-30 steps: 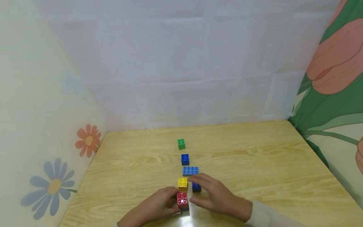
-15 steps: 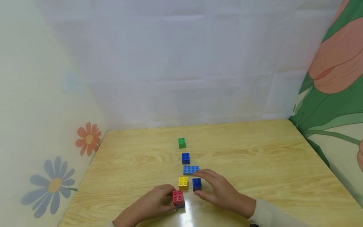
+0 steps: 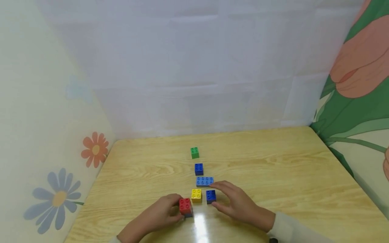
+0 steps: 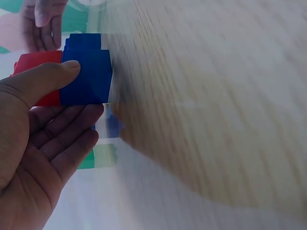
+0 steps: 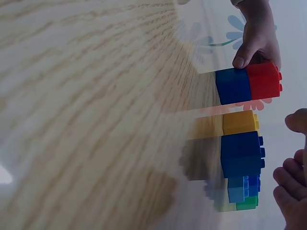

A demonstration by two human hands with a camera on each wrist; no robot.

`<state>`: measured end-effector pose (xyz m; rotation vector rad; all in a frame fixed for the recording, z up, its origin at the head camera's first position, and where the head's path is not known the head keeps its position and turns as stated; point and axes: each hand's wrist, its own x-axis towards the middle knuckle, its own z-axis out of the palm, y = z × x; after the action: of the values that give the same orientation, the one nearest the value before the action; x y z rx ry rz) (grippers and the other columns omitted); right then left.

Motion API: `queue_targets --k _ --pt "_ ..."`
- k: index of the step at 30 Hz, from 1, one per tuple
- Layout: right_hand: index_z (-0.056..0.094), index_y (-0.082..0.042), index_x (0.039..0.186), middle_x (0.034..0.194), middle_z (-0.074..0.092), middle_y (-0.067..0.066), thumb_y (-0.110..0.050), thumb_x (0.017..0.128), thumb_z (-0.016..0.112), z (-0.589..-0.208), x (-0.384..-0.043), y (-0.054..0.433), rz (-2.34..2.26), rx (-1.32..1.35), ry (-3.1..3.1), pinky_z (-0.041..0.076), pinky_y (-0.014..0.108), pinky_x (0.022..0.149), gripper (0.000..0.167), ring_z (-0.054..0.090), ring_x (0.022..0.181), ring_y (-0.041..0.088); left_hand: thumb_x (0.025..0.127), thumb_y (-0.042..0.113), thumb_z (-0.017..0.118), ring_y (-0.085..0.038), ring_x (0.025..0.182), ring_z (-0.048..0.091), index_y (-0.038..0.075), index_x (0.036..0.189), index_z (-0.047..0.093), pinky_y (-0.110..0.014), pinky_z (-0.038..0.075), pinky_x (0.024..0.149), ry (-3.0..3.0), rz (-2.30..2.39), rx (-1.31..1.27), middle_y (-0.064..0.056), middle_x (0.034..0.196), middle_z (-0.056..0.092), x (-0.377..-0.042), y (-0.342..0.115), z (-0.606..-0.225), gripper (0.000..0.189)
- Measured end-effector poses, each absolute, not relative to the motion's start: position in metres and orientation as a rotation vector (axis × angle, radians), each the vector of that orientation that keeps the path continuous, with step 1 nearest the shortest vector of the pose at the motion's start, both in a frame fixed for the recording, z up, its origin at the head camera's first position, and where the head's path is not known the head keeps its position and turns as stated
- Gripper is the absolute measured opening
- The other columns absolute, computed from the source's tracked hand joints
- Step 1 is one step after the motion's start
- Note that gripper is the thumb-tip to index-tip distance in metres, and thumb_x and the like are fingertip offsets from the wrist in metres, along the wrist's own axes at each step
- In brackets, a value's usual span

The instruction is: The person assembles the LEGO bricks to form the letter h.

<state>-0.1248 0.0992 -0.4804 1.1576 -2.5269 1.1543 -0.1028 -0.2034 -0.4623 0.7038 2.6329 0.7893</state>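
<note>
My left hand (image 3: 161, 212) grips a two-brick stack, its thumb along the side: a red toy brick (image 3: 185, 205) on top of a blue brick (image 4: 86, 79). To the right of this stack stands a yellow brick (image 3: 196, 195). Beside the yellow one is a dark blue brick (image 3: 211, 196), with my right hand (image 3: 240, 204) just right of it. The right thumb and fingers are spread apart and hold nothing; in the right wrist view a gap shows between the fingertips (image 5: 283, 175) and the dark blue brick's studs.
Farther back on the wooden table (image 3: 273, 162) lie a long light blue brick (image 3: 204, 182), another blue brick (image 3: 199, 169) and a green brick (image 3: 195, 153), roughly in a line. A white cloth (image 3: 194, 67) hangs behind the table; flower-printed walls flank it.
My left hand has carried the red-and-blue stack to the left and slightly away from me. My right hand has shifted a little to the right, uncovering the dark blue brick.
</note>
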Motion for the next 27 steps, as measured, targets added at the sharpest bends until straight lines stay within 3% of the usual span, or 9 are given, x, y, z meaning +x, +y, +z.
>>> queue_targets --k 19,27 --pt "0.058 -0.011 0.131 0.126 0.059 -0.004 -0.026 0.086 0.076 -0.486 -0.129 0.095 1.153 1.153 -2.583 0.051 0.031 0.097 0.05 0.057 0.115 0.013 0.082 0.018 0.076 -0.018 0.101 0.064 0.013 0.111 0.062 -0.039 0.055 0.089 2.738 0.814 0.711 0.003 0.108 0.066 -0.108 -0.217 -0.461 0.032" --pt "0.055 -0.012 0.134 0.128 0.058 -0.003 -0.026 0.088 0.074 -0.489 -0.129 0.095 1.119 1.104 -2.672 0.05 0.033 0.099 0.052 0.057 0.117 0.014 0.084 0.017 0.075 -0.018 0.104 0.063 0.012 0.114 0.062 -0.038 0.055 0.089 2.741 0.802 0.674 0.004 0.109 0.065 -0.113 -0.226 -0.462 0.033"
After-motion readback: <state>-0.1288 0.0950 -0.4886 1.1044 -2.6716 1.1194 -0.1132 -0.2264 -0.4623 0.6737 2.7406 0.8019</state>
